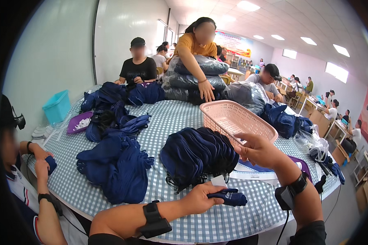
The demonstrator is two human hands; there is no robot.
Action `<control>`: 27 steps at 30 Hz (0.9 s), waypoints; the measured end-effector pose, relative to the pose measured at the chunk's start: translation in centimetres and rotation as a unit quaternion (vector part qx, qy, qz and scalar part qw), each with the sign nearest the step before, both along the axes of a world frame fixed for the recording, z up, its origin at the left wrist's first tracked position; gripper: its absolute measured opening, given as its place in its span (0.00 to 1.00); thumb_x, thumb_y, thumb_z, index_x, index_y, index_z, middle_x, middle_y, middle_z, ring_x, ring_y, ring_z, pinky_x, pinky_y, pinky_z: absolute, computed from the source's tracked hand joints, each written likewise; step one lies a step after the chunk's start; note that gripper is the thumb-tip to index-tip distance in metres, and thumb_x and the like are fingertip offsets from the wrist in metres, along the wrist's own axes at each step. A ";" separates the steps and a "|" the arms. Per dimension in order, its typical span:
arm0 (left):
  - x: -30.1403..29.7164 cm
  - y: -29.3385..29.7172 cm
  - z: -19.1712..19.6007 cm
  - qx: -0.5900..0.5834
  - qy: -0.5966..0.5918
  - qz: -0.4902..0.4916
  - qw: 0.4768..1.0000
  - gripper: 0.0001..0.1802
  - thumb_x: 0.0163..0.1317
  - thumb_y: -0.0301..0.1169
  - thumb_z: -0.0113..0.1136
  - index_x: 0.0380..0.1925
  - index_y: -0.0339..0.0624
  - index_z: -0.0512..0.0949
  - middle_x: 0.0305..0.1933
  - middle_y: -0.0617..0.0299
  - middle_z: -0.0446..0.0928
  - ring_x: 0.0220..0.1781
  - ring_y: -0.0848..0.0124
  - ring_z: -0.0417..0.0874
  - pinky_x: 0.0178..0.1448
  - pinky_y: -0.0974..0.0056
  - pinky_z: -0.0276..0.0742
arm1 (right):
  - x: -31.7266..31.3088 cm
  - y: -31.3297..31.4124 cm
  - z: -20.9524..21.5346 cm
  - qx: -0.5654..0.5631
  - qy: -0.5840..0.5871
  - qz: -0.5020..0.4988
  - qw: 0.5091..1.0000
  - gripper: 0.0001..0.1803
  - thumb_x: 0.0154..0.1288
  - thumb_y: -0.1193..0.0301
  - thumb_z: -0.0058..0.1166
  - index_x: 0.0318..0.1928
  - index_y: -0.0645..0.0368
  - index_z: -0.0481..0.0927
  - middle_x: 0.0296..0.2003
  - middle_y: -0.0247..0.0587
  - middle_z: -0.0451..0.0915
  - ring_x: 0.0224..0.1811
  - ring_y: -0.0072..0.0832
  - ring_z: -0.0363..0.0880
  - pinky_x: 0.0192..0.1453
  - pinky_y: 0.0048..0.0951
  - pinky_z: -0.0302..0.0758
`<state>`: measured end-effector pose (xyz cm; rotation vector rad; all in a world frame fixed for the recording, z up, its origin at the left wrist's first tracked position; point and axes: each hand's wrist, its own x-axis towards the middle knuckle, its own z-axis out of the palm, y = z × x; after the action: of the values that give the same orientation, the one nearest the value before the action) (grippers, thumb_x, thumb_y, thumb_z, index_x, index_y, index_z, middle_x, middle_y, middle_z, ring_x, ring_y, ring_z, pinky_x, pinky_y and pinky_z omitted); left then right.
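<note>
My left hand [202,199] is closed around a small folded navy fabric bundle [230,197] with white print, near the table's front edge. A white card [219,181] sticks up beside its fingers. My right hand [255,150] is at the near rim of a pink plastic basket [216,123], thumb outside the wall and fingers over the edge. A small white bit shows by the fingertips; I cannot tell what it is. Between my hands and the basket lies a row of stacked navy fabric pieces [198,155] with black cords.
A loose navy fabric pile [114,165] lies left on the checked tablecloth [167,116]. Behind it is a purple tray [78,123] with white pieces. Plastic-wrapped bundles [196,77] stand at the back; a co-worker's hand [206,90] hangs by the basket. Another co-worker's hands [43,161] are at left.
</note>
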<state>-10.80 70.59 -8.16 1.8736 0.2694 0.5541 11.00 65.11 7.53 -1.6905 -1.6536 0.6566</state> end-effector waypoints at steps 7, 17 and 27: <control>0.0 -0.4 -0.3 0.019 -0.043 -0.017 0.999 0.24 0.60 0.21 0.69 0.58 0.42 0.82 0.55 0.52 0.80 0.57 0.64 0.81 0.64 0.61 0.75 | -0.5 -2.2 -4.6 -0.050 -0.032 0.075 0.995 0.36 0.70 0.45 0.58 0.58 0.70 0.79 0.44 0.56 0.85 0.45 0.37 0.85 0.48 0.34 0.81; -0.1 -2.1 0.7 0.010 -0.023 -0.055 0.998 0.29 0.55 0.07 0.54 0.58 0.33 0.79 0.62 0.45 0.74 0.65 0.57 0.77 0.64 0.63 0.81 | -0.9 -3.7 -11.5 -0.054 0.285 0.055 0.955 0.10 0.68 0.74 0.64 0.45 0.69 0.85 0.37 0.39 0.87 0.36 0.17 0.83 0.39 0.18 0.79; 0.3 -2.1 -0.1 -0.041 -0.051 -0.066 0.996 0.27 0.56 0.10 0.60 0.58 0.34 0.80 0.58 0.48 0.75 0.62 0.61 0.79 0.64 0.65 0.76 | -0.9 -4.9 -11.6 -0.003 0.288 0.087 0.954 0.06 0.66 0.77 0.65 0.39 0.69 0.84 0.34 0.38 0.87 0.37 0.18 0.84 0.40 0.19 0.80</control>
<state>-10.55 68.51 -8.30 1.7628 0.0982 0.5394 10.07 60.17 -4.11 -1.1996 -1.3753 1.1175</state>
